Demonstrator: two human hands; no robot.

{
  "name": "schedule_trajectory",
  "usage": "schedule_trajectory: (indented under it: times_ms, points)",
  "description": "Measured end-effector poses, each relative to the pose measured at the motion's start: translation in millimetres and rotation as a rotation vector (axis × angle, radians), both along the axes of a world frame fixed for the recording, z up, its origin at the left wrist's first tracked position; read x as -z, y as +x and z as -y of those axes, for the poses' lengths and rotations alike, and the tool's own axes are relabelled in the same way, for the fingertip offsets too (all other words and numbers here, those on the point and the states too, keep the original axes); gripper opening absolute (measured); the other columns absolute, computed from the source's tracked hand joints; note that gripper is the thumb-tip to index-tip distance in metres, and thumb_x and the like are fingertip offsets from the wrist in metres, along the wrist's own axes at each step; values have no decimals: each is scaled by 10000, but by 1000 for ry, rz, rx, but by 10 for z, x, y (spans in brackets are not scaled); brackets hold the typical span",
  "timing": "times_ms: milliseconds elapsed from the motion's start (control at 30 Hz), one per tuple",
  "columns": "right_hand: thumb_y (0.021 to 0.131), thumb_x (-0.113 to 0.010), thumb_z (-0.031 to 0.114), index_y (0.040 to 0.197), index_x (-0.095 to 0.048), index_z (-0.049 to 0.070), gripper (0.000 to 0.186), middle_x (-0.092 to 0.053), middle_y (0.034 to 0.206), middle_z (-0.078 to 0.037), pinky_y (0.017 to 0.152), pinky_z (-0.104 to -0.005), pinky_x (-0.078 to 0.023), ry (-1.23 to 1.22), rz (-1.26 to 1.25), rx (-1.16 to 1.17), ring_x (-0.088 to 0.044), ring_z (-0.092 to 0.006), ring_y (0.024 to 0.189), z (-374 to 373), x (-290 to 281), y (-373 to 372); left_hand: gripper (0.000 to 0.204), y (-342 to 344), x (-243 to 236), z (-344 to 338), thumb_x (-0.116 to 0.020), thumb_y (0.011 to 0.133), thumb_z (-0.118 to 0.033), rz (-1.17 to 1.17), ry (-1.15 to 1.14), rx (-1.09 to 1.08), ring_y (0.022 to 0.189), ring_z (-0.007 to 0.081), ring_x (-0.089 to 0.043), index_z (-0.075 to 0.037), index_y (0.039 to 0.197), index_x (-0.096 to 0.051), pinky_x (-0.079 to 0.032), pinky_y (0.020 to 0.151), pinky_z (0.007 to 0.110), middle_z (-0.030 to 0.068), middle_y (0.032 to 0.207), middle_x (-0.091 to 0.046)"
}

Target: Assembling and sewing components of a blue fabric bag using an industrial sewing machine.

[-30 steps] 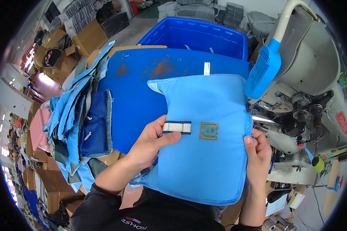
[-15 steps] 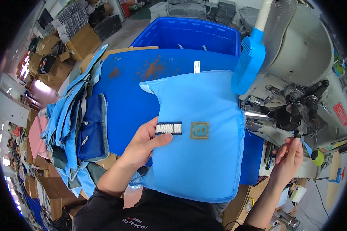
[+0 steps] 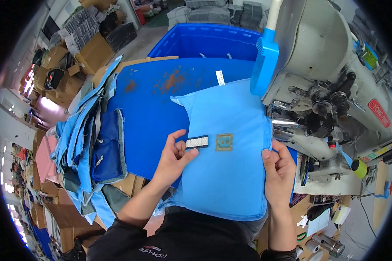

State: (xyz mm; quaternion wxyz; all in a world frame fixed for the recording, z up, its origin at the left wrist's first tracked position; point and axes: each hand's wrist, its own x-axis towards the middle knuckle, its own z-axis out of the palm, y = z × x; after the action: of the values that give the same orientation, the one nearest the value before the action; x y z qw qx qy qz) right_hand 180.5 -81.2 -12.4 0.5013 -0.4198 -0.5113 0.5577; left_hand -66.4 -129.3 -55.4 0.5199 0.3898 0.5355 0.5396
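A light blue sewn fabric panel point(image 3: 224, 182) lies in front of me, its far right edge by the sewing machine point(image 3: 318, 104). On its front are a white-and-navy webbing tab point(image 3: 197, 142) and a square olive patch point(image 3: 224, 142); a small white label point(image 3: 220, 78) sticks up from the far edge. My left hand point(image 3: 175, 154) pinches the panel's left edge beside the tab, thumb on top, index finger lifted away. Along the right edge my right hand point(image 3: 278, 167) grips the panel, thumb in front and fingers partly hidden behind.
A blue tabletop point(image 3: 148, 108) carries brown stains. Stacked blue fabric pieces point(image 3: 80, 143) with a navy zipped piece point(image 3: 108, 150) lie to the left. Beyond the table stands a blue bin point(image 3: 213, 39). A blue plastic holder point(image 3: 265, 65) hangs beside the machine head.
My right hand has come from the machine's lower right side to the panel's right edge and closed on it. The panel has shifted slightly, and my left thumb has slid to the tab's lower edge.
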Motion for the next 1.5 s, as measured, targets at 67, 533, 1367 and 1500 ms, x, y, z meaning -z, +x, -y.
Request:
schedule_trajectory:
  times_ms: [67, 533, 1367, 1500]
  points:
    - [1006, -583, 121, 1228, -536, -47, 282, -670, 814, -10, 656, -180, -428, -14, -33, -7, -550, -18, 715, 16, -21, -16, 633, -2, 83, 32, -710, 928, -219, -58, -43, 7, 1117, 144, -564, 28, 1398, -364, -465, 953, 309, 129, 1246, -581]
    - [1011, -580, 223, 1233, -577, -28, 335, -695, 1015, -64, 765, -197, -486, -65, -147, -11, -615, -58, 834, -69, -25, -39, 486, 12, -462, -110, -663, 914, -53, 298, -7, 57, 1053, 149, -635, 3, 1339, -435, -525, 908, 311, 124, 1216, -629]
    - [1026, -540, 236, 1129, -589, -25, 284, -501, 585, 13, 391, -191, -343, -87, -35, 70, -394, -36, 417, -116, 26, 235, 538, -199, -253, -1012, -684, 913, -165, -20, 105, 15, 1021, 155, -626, 26, 1346, -427, -524, 856, 302, 125, 1154, -625]
    - [1041, -501, 213, 1101, -572, 8, 225, -492, 592, -3, 394, -207, -366, -89, 219, 124, -409, -57, 430, -4, 551, 583, 675, -37, -309, -943, -736, 871, -236, -474, 44, -89, 1023, 226, -615, 43, 1381, -392, -491, 871, 330, 157, 1155, -603]
